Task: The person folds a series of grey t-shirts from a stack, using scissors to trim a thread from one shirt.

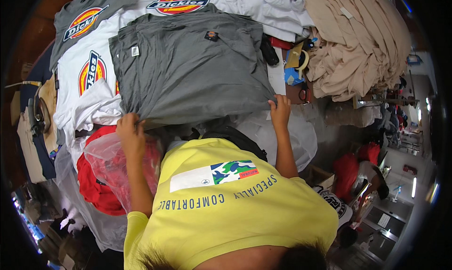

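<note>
Here the grey garment (188, 72) spans the upper centre, long axis left-to-right — lower edge facing the frame's bottom, pinched by left hand (132, 132) and right hand (280, 112) fingers.

Dark grey, roughly rectangular fabric garment (188, 77): spread out, wrinkled
Small dark square patch (211, 35): near top
White tag (135, 51): upper left
Lower edge: pinched near both corners
Left side: overlapping white printed fabric shirt (69, 100)

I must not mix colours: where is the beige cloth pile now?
In the head view, the beige cloth pile is at upper right, right of folded white cloth.
</note>
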